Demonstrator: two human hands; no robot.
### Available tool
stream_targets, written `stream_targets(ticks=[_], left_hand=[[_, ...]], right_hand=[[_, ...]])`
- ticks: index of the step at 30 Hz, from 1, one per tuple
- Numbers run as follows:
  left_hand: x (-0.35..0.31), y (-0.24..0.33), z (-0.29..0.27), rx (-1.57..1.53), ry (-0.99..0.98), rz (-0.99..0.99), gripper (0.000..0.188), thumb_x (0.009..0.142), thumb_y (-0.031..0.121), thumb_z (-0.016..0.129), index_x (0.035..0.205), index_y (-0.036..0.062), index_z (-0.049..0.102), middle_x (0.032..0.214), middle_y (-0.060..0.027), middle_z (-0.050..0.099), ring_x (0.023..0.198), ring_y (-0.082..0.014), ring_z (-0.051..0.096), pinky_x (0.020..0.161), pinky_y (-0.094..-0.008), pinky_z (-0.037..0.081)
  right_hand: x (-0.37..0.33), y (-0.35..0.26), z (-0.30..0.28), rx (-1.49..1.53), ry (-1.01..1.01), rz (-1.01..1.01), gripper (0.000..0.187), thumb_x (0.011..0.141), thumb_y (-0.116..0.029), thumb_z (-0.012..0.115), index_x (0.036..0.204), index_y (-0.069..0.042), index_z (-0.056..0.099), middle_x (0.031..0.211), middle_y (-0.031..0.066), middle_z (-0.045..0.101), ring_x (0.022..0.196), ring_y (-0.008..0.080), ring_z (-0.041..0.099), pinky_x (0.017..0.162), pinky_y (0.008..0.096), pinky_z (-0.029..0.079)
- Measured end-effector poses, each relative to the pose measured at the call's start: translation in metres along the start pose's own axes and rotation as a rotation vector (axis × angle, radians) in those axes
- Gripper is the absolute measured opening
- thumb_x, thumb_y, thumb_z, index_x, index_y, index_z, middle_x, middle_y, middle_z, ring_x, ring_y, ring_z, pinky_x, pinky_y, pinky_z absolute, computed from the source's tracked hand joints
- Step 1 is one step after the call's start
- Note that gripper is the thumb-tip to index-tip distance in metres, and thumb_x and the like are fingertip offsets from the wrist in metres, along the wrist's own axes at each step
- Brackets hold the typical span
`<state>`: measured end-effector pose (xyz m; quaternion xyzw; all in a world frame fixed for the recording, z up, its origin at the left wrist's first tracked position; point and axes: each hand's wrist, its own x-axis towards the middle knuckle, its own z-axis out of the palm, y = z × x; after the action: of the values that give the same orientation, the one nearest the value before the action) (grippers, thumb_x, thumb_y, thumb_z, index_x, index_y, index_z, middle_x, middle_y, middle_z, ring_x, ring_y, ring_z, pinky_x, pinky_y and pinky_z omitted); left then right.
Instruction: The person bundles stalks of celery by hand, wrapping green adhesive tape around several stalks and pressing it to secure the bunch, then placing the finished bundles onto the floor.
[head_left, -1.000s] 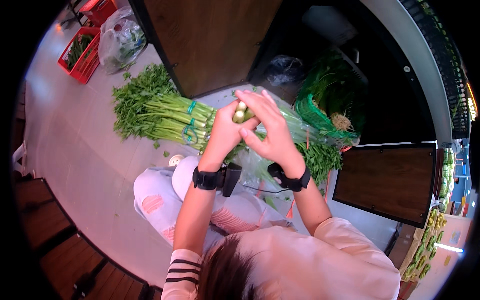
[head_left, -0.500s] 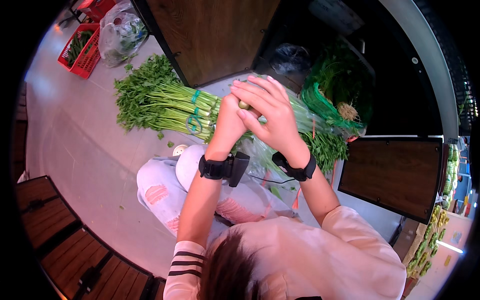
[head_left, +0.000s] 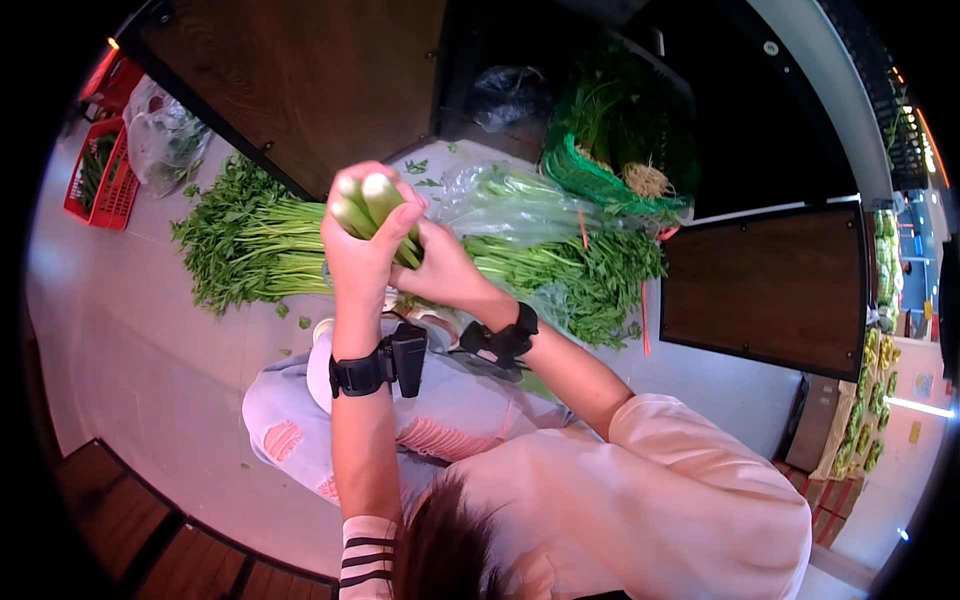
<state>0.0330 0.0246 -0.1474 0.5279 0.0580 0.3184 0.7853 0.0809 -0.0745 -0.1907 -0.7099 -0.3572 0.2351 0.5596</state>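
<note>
In the head view, the left hand (head_left: 350,250) is closed around a few thick green stalks (head_left: 382,208), their pale cut ends facing up toward the camera. The right hand (head_left: 450,270) is curled in close against the stalks' lower part, on their right side. Both hands, with the stalks, are raised above a leafy celery pile (head_left: 260,245) on the grey floor. Right of them, a clear plastic bag (head_left: 500,210) of greens lies against more leafy greens (head_left: 590,285), near a green basket (head_left: 570,165). A red crate (head_left: 118,195) stands at far left. On the far-right wall, a small bluish sheet (head_left: 925,385) is too small to read.
</note>
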Motion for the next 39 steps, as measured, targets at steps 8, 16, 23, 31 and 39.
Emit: stream_targets(ticks=[8, 16, 23, 31, 39], left_hand=[[0.001, 0.004, 0.001, 0.377, 0.380, 0.062, 0.012, 0.087, 0.000, 0.064, 0.086, 0.0011, 0.053, 0.069, -0.0076, 0.059, 0.058, -0.0146, 0.057, 0.061, -0.0269, 0.049], [0.009, 0.008, -0.009, 0.609, 0.800, 0.443, 0.018, 0.088, 0.005, 0.066, 0.087, -0.0001, 0.048, 0.068, -0.0089, 0.058, 0.052, -0.0148, 0.052, 0.052, -0.0272, 0.046], [0.012, 0.006, -0.008, 0.884, 0.808, 0.719, 0.026, 0.089, 0.013, 0.068, 0.088, -0.0018, 0.047, 0.063, -0.0105, 0.053, 0.051, -0.0177, 0.052, 0.049, -0.0277, 0.046], [0.016, 0.005, -0.012, 1.124, 0.645, 0.894, 0.032, 0.085, 0.014, 0.073, 0.081, -0.0027, 0.046, 0.059, -0.0089, 0.051, 0.045, -0.0168, 0.049, 0.044, -0.0258, 0.045], [-0.003, -0.001, -0.008, 0.815, 0.524, 0.424, 0.023, 0.089, 0.014, 0.065, 0.074, 0.0028, 0.052, 0.064, -0.0084, 0.056, 0.053, -0.0164, 0.053, 0.054, -0.0285, 0.047]], right_hand=[[-0.016, 0.016, -0.003, -0.327, 0.056, -0.281, 0.039, 0.079, -0.023, 0.069, 0.112, -0.004, 0.058, 0.112, 0.0208, 0.061, 0.100, 0.0378, 0.060, 0.089, 0.0404, 0.048], [-0.108, 0.282, -0.074, -0.158, 0.350, 0.653, 0.018, 0.083, -0.011, 0.059, 0.099, -0.006, 0.065, 0.088, 0.0148, 0.068, 0.081, 0.0289, 0.067, 0.075, 0.0380, 0.052], [-0.097, 0.366, -0.034, -0.565, 0.038, 0.617, 0.028, 0.082, -0.009, 0.061, 0.110, -0.008, 0.062, 0.115, 0.0123, 0.058, 0.098, 0.0361, 0.061, 0.086, 0.0426, 0.050], [-0.083, 0.351, -0.024, -0.947, -0.135, 0.461, 0.042, 0.073, -0.014, 0.072, 0.111, -0.012, 0.054, 0.114, 0.0092, 0.052, 0.113, 0.0294, 0.051, 0.085, 0.0428, 0.048], [-0.073, 0.383, -0.045, -0.574, -0.193, 0.451, 0.041, 0.077, -0.036, 0.070, 0.108, -0.010, 0.060, 0.096, 0.0151, 0.062, 0.098, 0.0382, 0.058, 0.083, 0.0461, 0.047]])
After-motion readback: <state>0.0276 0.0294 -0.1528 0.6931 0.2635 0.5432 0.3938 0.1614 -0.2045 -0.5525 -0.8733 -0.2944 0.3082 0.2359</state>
